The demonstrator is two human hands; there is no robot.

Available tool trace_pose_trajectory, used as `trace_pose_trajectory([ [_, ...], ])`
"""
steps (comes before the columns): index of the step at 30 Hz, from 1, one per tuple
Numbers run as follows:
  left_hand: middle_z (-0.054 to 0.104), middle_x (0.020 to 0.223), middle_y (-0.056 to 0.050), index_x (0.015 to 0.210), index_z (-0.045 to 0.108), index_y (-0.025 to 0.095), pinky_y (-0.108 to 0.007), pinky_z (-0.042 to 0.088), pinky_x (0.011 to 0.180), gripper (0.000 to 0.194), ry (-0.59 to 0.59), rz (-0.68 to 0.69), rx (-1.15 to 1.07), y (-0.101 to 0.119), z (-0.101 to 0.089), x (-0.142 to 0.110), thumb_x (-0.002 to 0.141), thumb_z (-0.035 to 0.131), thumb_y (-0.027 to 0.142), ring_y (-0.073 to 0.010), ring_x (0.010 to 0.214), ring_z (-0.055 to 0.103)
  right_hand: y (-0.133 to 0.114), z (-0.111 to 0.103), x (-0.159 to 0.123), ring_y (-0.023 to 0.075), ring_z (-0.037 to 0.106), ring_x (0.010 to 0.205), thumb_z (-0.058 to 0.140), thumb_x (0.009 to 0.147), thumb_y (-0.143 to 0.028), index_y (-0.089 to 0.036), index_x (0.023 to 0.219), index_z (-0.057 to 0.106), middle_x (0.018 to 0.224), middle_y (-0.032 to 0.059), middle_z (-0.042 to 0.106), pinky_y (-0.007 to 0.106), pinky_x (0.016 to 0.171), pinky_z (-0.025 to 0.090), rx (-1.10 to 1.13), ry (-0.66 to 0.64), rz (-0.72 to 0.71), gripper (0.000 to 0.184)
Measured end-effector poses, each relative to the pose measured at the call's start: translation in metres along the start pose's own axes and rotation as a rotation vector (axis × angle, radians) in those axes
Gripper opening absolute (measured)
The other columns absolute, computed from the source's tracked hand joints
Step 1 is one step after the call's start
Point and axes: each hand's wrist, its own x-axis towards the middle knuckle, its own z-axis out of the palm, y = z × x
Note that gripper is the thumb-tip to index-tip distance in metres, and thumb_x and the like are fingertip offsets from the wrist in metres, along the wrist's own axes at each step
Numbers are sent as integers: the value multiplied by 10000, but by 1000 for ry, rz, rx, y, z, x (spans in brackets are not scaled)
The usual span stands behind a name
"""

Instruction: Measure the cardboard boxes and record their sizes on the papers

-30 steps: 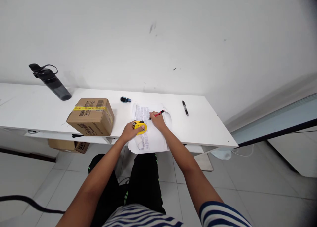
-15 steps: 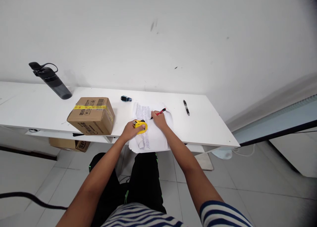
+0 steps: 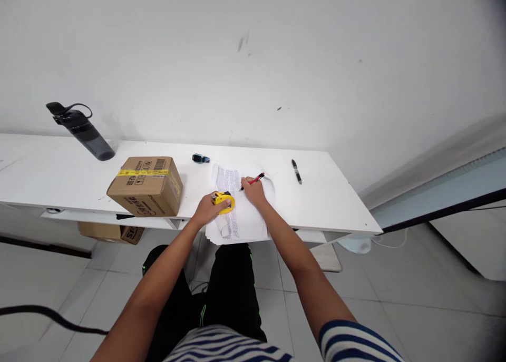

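My left hand (image 3: 208,209) is closed around a yellow tape measure (image 3: 226,203), held over the left part of a stack of paper (image 3: 253,222). The top sheet carries dense writing on its left side, and its lower left corner curls up. In my right hand (image 3: 254,191) is a red and black pen (image 3: 256,178), gripped near its tip. The tip points down at the page beside the written lines; whether it touches the paper I cannot tell.
A taped cardboard box (image 3: 152,197) stands on the white table (image 3: 316,204), left of the papers. Behind it is a dark water bottle (image 3: 85,133). A watch (image 3: 200,158) lies near the wall, and a black pen (image 3: 296,171) lies to the right. Another carton (image 3: 106,231) sits below.
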Motion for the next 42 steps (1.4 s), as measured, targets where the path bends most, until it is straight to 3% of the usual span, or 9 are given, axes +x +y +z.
trace_pose_trajectory([
  [12,702,804,-29,876,668,164,-253,467,615,412,1,1,-10,-1,0,1,706,724,535,-168,709,633,2,0,-1,134,443,566,460,829,-439,-227,526,422,531,-32,474,271,597,373,23,69,16,371],
  [22,705,806,-19,896,678,176,-264,473,622,415,59,28,13,-4,2,1,711,719,545,-165,708,632,3,1,0,150,483,587,449,841,-461,-221,548,478,528,-22,498,267,611,397,-43,19,-26,380],
  [27,684,746,-22,838,674,184,-289,480,627,426,190,80,102,2,9,-8,729,681,596,-178,694,622,-6,-5,-9,192,592,853,370,911,-394,-170,937,645,941,82,655,305,794,450,-320,170,-67,355],
  [30,708,822,-59,849,681,186,-364,510,764,405,345,227,243,7,11,-25,745,672,578,-219,800,652,-15,-14,-26,248,585,1047,423,863,-264,-152,1255,585,1268,172,555,382,881,453,-479,146,-73,438],
  [33,728,958,-94,946,686,194,-435,490,916,402,492,453,274,18,8,-56,749,691,544,-258,963,661,-30,-27,-56,260,570,1118,501,847,-294,-198,1418,448,1395,180,467,439,941,464,-288,-9,-121,581],
  [37,710,1054,-112,1081,656,198,-438,489,970,484,603,682,42,55,-8,-102,841,575,610,-255,1102,623,-71,-27,-108,243,589,1143,682,788,-508,-291,1468,361,1348,112,546,434,966,489,268,-778,-194,783],
  [38,702,1083,-117,1100,648,198,-439,480,990,522,599,717,4,68,-15,-111,866,509,644,-254,1140,605,-85,-20,-121,249,587,1155,717,754,-552,-295,1462,369,1326,104,566,430,968,490,366,-878,-222,830],
  [40,695,1118,-118,1108,637,203,-460,420,1063,592,590,766,34,90,-32,-123,887,399,698,-262,1234,542,-117,-1,-142,255,587,1158,752,716,-593,-277,1410,433,1286,96,591,413,968,491,476,-853,-286,826],
  [42,658,1205,-126,1122,617,207,-472,351,1120,673,633,751,137,104,-57,-128,876,309,752,-267,1299,476,-150,22,-152,240,616,1080,748,724,-596,-254,1307,506,1195,83,625,386,920,515,521,-686,-333,718],
])
